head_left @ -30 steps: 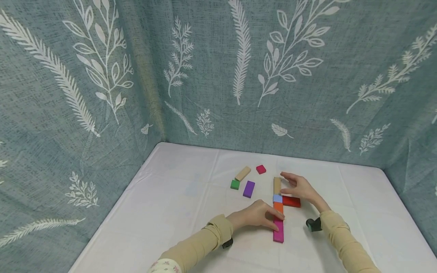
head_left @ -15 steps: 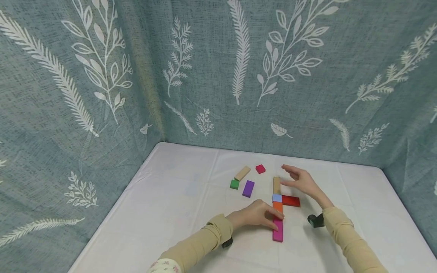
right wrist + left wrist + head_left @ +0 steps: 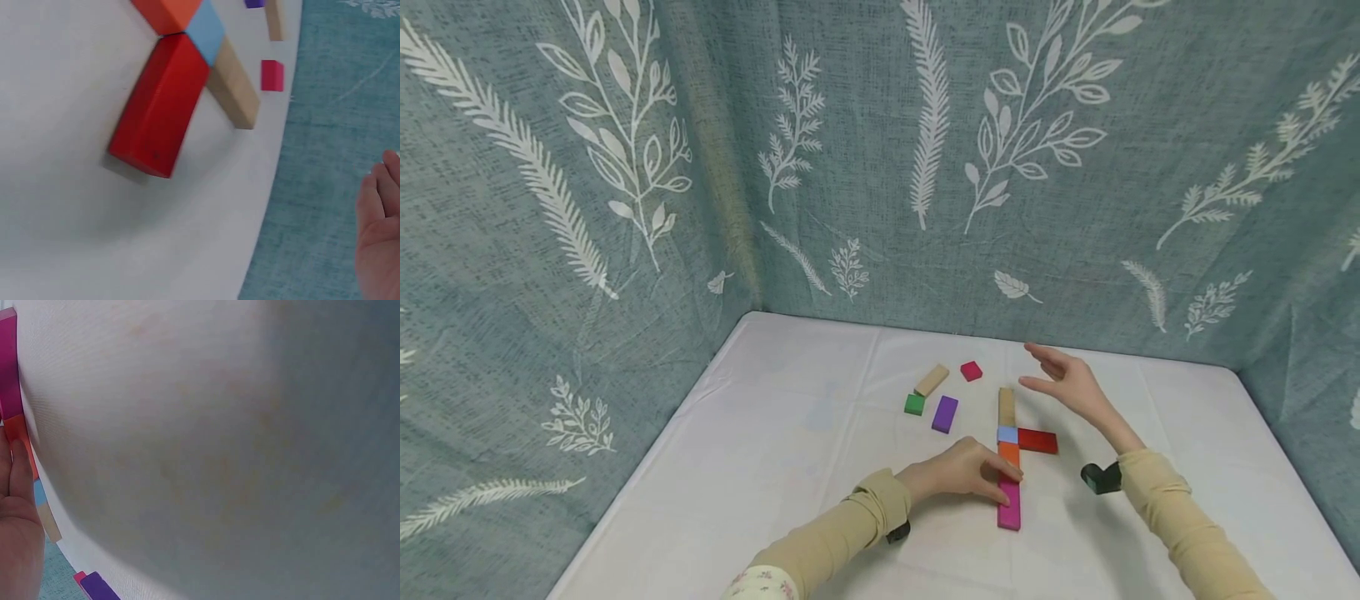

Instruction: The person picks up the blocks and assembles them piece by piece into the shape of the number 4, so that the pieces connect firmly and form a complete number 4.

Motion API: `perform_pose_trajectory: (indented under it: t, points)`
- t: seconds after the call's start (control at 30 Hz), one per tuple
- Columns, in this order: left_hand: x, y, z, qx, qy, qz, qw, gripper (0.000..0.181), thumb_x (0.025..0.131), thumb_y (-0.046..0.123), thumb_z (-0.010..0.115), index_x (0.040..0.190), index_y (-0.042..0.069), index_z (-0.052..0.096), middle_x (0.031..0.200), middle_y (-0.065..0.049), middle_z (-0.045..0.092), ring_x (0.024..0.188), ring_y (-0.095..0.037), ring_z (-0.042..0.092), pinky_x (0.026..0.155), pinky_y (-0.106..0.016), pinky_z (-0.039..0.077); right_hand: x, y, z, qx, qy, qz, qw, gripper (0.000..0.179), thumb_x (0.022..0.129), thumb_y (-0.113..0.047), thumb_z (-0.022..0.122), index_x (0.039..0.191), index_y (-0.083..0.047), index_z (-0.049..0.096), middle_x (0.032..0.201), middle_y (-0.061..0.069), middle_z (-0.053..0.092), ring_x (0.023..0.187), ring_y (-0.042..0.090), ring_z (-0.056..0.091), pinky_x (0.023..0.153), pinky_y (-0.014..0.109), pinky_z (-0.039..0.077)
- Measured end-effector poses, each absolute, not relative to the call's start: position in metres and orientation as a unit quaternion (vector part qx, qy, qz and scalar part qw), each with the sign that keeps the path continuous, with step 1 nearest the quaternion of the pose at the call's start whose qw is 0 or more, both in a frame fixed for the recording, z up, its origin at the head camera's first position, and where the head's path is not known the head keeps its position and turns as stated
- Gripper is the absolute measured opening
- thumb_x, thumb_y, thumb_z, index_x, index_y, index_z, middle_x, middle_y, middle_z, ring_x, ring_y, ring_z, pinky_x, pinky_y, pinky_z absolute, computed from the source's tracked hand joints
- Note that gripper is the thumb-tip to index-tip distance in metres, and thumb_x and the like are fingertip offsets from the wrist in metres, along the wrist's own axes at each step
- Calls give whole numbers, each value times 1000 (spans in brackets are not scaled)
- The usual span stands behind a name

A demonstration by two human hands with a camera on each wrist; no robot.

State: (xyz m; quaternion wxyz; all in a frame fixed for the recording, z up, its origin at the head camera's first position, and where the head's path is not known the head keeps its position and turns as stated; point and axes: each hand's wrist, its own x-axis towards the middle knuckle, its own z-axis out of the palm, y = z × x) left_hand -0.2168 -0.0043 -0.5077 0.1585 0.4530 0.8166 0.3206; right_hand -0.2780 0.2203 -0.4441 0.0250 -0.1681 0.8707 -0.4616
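My left hand (image 3: pixel 962 468) is at the near end of a row of wooden blocks, its thumb on the magenta block (image 3: pixel 1009 515) and its fingers reaching across where that block meets the orange block (image 3: pixel 1009 452). In the left wrist view its fingers (image 3: pixel 22 469) overlap the orange block. Beyond these, a light blue block (image 3: pixel 1007 435) and a tan block (image 3: pixel 1007 407) continue the row. A red block (image 3: pixel 1037 441) juts out rightward beside the blue one. My right hand (image 3: pixel 1075 385) hovers past the row's far end, fingers spread from the thumb, holding nothing.
Left of the row lie a purple block (image 3: pixel 945 414), a small green block (image 3: pixel 913 405), another tan block (image 3: pixel 932 380) and a small crimson block (image 3: pixel 972 371). A white cloth covers the table (image 3: pixel 790 442). A blue-green patterned curtain (image 3: pixel 880 167) hangs behind.
My right hand has lifted away from the tan block, moving back and to the right. My left hand and the row of blocks stay in place.
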Motion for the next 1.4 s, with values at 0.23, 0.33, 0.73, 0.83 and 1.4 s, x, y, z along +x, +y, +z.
perform_pose_trajectory:
  t: [0.23,0.33,0.73,0.83,1.4]
  points:
    - [-218,-4,-510,454,814,324,162,37,82,23,74,117,14,69,118,6,68,104,5,59,90,-6,42,-274,222,-430,-147,872,-467,-3,70,86,-33,69,143,-5,40,147,18,42,135,34,40,106,41,39]
    - [-218,-4,-510,453,814,325,164,37,82,23,74,118,14,69,118,6,68,103,5,59,89,-6,42,-272,222,-424,-142,871,-471,-2,70,87,-35,68,144,-7,39,148,16,41,136,33,39,107,41,36]
    - [-219,-4,-512,454,812,329,162,38,81,24,74,118,14,68,117,7,69,103,6,59,89,-6,42,-255,218,-405,-148,862,-482,-43,62,89,-29,66,142,-8,43,145,14,46,133,32,42,101,20,41]
    - [-220,-4,-513,455,811,330,163,38,82,24,74,118,14,68,117,7,69,103,7,59,89,-6,42,-250,217,-406,-154,859,-485,-49,60,89,-27,66,141,-6,45,143,15,47,132,33,44,96,10,40]
    - [-221,-3,-512,462,811,323,155,37,82,26,74,117,15,69,116,7,69,103,7,58,89,-6,42,-229,215,-462,-133,854,-502,11,56,86,-25,70,134,-3,52,135,17,55,125,33,51,95,23,45]
